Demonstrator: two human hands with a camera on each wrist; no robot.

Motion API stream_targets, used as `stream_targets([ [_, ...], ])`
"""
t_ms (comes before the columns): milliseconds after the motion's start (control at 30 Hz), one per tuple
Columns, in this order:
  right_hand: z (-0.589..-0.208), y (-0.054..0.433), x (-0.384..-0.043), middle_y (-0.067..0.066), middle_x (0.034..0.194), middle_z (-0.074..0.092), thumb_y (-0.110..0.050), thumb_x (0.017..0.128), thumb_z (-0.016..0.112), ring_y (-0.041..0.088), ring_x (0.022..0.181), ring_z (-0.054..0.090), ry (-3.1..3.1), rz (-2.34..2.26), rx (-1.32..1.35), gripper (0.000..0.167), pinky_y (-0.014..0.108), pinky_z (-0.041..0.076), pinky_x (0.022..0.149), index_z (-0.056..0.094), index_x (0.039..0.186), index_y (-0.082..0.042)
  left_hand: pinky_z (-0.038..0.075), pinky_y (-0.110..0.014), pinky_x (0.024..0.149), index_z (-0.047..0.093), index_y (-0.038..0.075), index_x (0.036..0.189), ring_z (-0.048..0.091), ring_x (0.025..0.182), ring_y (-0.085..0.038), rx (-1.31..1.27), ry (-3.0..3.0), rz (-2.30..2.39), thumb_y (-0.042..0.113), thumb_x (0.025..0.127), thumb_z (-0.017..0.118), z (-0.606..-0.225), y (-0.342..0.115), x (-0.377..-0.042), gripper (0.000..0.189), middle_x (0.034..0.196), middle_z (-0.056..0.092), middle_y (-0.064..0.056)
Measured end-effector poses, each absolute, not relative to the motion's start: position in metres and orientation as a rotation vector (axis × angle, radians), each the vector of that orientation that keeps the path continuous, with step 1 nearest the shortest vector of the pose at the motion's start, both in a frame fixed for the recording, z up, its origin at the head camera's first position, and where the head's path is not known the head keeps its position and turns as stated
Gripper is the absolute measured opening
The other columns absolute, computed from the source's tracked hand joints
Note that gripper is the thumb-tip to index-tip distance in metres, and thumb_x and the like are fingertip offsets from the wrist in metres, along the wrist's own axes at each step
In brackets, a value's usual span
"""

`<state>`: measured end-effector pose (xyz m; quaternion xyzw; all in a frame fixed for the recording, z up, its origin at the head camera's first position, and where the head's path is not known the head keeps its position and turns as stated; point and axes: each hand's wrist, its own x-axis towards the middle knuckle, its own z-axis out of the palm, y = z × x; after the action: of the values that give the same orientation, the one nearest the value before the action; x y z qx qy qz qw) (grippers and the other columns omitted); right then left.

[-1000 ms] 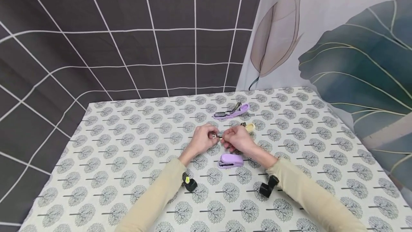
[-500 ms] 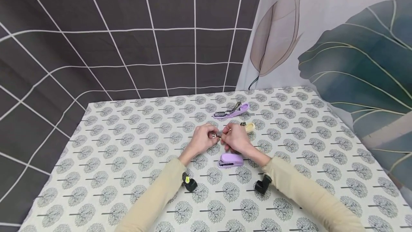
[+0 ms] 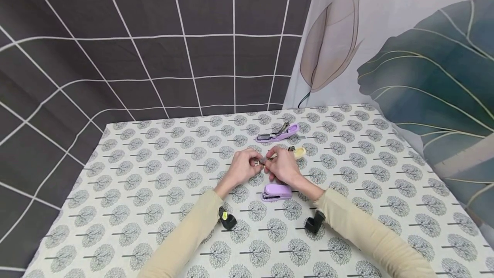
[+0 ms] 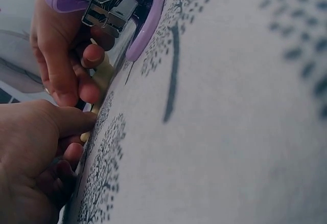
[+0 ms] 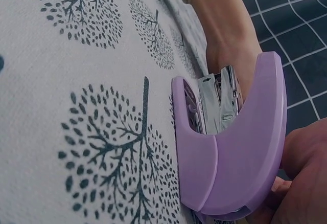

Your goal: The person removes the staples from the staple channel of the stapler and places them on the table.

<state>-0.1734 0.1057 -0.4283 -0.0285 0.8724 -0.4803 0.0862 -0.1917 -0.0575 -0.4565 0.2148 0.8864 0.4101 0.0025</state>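
In the head view, a pale yellow stapler (image 3: 299,153) lies opened up between both hands, its round end sticking out past the right hand. My left hand (image 3: 243,167) pinches its front end between thumb and fingers. Curled fingers of my right hand (image 3: 284,166) grip at the stapler's metal part, close beside the left fingertips; I cannot tell whether they also hold a small piece. The left wrist view shows a strip of the yellow body (image 4: 103,75) under the right fingers. Much of the stapler is hidden by the hands.
A closed purple stapler (image 3: 278,191) rests on the table just in front of the right hand, looming large in the right wrist view. Farther back lies another purple stapler (image 3: 285,133) with its top swung up. The tree-print cloth (image 3: 173,226) covers the table; curtains hang behind.
My right hand has shifted slightly left, bringing its fingers closer to the left fingertips at the yellow stapler. The left hand and both purple staplers stay in place.
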Motion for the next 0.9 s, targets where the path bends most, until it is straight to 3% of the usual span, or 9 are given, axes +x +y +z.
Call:
stream_targets([
  [900,-0.418,0.122,-0.172,0.013,0.073,0.070,0.000,0.094,0.065,0.021,0.047,0.062,2.512,-1.587,-0.161,0.016,0.039,0.053,0.043,0.058,0.109,0.003,0.047,-0.022,0.058,0.073,0.002,0.102,0.052,0.067,-0.009,0.655,2.758,1.309,0.003,0.081,0.081,-0.457,-0.058,-0.192,0.022,0.081,0.062,0.001],
])
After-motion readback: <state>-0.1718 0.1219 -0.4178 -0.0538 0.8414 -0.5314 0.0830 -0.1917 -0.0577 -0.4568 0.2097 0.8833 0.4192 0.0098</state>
